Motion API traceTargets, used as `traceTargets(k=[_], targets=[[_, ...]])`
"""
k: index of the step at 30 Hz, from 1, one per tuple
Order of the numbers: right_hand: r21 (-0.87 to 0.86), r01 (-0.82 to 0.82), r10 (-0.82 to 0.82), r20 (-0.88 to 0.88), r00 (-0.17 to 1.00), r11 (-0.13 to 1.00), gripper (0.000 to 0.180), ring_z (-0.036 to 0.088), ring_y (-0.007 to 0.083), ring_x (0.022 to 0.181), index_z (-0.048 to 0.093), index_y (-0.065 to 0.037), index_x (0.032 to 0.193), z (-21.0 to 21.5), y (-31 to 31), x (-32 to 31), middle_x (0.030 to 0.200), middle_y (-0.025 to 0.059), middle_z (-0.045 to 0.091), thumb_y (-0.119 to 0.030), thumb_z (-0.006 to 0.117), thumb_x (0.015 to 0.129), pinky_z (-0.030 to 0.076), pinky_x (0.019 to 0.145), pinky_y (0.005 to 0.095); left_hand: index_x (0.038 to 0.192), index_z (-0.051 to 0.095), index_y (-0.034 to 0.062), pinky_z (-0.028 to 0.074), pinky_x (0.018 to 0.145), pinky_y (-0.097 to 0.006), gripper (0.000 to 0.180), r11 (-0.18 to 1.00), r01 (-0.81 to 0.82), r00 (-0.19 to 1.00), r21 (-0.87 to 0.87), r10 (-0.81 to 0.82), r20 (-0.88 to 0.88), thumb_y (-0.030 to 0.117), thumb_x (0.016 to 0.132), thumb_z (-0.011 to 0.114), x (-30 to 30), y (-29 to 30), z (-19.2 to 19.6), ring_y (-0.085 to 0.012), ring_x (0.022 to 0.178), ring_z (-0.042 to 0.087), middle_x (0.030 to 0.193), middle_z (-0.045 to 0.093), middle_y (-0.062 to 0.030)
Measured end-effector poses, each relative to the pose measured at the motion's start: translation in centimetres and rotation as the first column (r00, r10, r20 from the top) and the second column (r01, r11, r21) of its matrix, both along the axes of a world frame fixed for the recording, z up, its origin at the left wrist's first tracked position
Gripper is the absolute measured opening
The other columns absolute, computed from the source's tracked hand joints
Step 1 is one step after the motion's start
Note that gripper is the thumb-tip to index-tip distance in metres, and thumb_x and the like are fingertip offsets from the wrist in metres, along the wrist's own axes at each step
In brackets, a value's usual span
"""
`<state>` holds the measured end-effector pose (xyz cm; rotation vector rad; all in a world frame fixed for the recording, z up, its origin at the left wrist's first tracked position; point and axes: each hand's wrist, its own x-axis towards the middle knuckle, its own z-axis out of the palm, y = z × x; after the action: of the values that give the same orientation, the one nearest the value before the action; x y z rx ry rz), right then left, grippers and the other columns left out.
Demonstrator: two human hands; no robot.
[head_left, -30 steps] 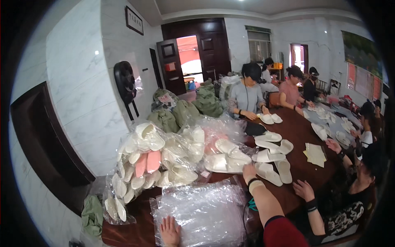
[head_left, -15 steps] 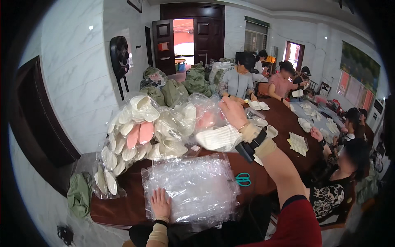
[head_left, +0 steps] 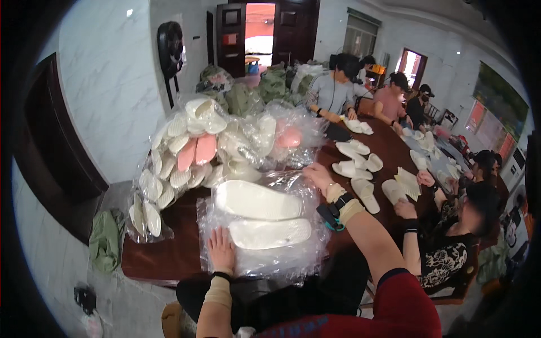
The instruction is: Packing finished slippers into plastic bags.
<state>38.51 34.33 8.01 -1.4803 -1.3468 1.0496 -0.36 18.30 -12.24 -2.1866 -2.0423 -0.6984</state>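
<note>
Two white slippers lie side by side, soles up, on a stack of clear plastic bags in front of me. My left hand rests flat on the stack's left part, fingers spread, just beside the nearer slipper. At the stack's far right corner my right hand is closed on the edge of a clear plastic bag. Whether that bag encloses the slippers I cannot tell. Teal-handled scissors show partly below my right wrist.
Bagged white and pink slippers form a heap at the far left of the brown table. Loose white slippers lie to the right. A co-worker sits close on my right, hand on a slipper; other people work further back.
My right hand has come down and nearer with the bag. The two slippers now lie on the stack instead of hanging past its far edge. My left hand stays on the bags.
</note>
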Motion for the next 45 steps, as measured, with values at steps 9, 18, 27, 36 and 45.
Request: traceTargets(k=[9,18,27,36,45], targets=[[0.182,0.136,-0.163,0.148,0.975,0.974,0.023,0.072,0.0278,0.08,0.068,0.0,0.102,-7.0,-8.7,0.5,0.087,0.0138,0.072,-0.022,0.061,0.101,0.055,0.073,0.0404,0.156,0.044,0.0123,0.023,0.124,-0.055,0.065,1.0,-0.011,1.0,0.007,0.01,0.028,0.025,0.094,0.061,-0.6,0.2,0.2,-0.0361,0.154,0.028,0.165,0.037,-0.0102],[0.152,0.077,-0.116,0.266,0.957,0.985,0.023,0.07,0.0171,0.087,0.071,0.0,0.113,-16.2,-3.7,4.1,0.093,0.0089,0.076,-0.008,0.057,0.097,0.056,0.078,0.0323,0.155,0.045,0.013,0.024,0.124,-0.056,0.068,1.0,0.004,1.0,0.003,-0.004,0.013,0.026,0.092,0.065,0.5,1.6,0.5,-0.0367,0.154,0.03,0.166,0.037,-0.0095],[0.03,-0.232,0.233,-0.226,0.946,0.972,0.031,0.067,0.0179,0.104,0.068,0.001,0.126,-10.7,-4.8,2.9,0.117,0.0104,0.071,-0.007,0.063,0.096,0.054,0.091,0.0313,0.153,0.047,0.0133,0.024,0.124,-0.056,0.065,1.0,-0.009,1.0,0.018,0.009,0.008,0.026,0.092,0.065,-0.3,1.3,-0.5,-0.0367,0.154,0.03,0.166,0.036,-0.0096],[-0.119,-0.463,0.473,0.36,0.804,0.878,0.07,0.058,0.0213,0.123,0.058,-0.004,0.143,-13.3,0.6,1.3,0.133,0.013,0.063,-0.023,0.087,0.083,0.048,0.104,0.035,0.154,0.046,0.014,0.023,0.125,-0.055,0.065,1.0,-0.009,0.999,0.002,0.009,0.036,0.024,0.092,0.064,-0.2,1.2,0.6,-0.0339,0.156,0.028,0.167,0.036,-0.009],[-0.131,-0.358,0.381,0.296,0.876,0.925,0.078,0.056,0.023,0.126,0.047,-0.003,0.147,-9.9,-4.1,-3.0,0.135,0.0142,0.06,-0.027,0.087,0.084,0.044,0.109,0.0358,0.157,0.043,0.0116,0.021,0.126,-0.056,0.072,0.999,-0.017,1.0,-0.048,0.018,0.02,0.018,0.088,0.064,-0.7,0.9,0.1,-0.0366,0.156,0.026,0.167,0.034,-0.0112]])
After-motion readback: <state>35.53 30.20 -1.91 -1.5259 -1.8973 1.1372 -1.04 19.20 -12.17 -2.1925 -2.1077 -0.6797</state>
